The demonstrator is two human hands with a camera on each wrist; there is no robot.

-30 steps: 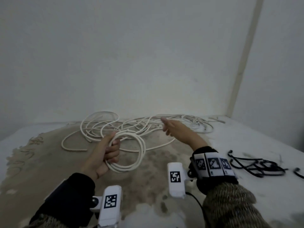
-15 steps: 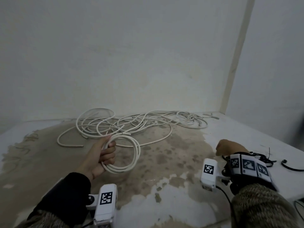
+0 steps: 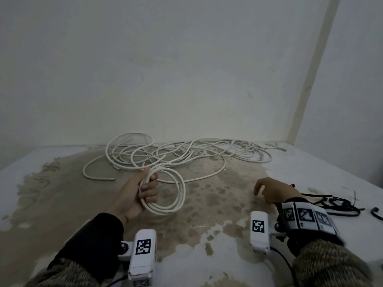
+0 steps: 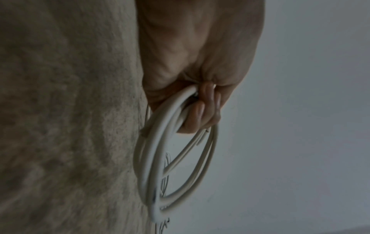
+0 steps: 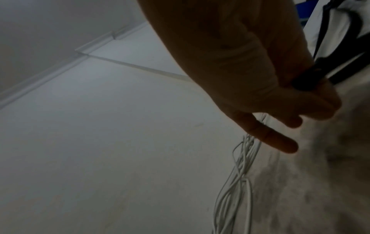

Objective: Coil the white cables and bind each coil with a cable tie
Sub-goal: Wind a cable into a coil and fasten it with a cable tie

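My left hand (image 3: pixel 145 189) grips a coil of white cable (image 3: pixel 179 195) of a few loops, held just above the stained table; the left wrist view shows the fingers (image 4: pixel 200 114) curled round the coil (image 4: pixel 176 166). A tangle of loose white cables (image 3: pixel 186 154) lies at the back by the wall, also in the right wrist view (image 5: pixel 238 182). My right hand (image 3: pixel 267 189) is low at the right, beside a pile of black cable ties (image 3: pixel 339 206). In the right wrist view its thumb and fingers (image 5: pixel 312 101) pinch one black tie (image 5: pixel 308 80).
The white table (image 3: pixel 300 175) has a large brown stain across its middle. Walls close it off behind and at the right, meeting in a corner with a pale strip (image 3: pixel 310 79). One more black tie (image 3: pixel 376 213) lies at the far right.
My right hand has pulled back from the loose white cables to the black ties at the right and taken hold of one. The left hand keeps its coil, almost unmoved.
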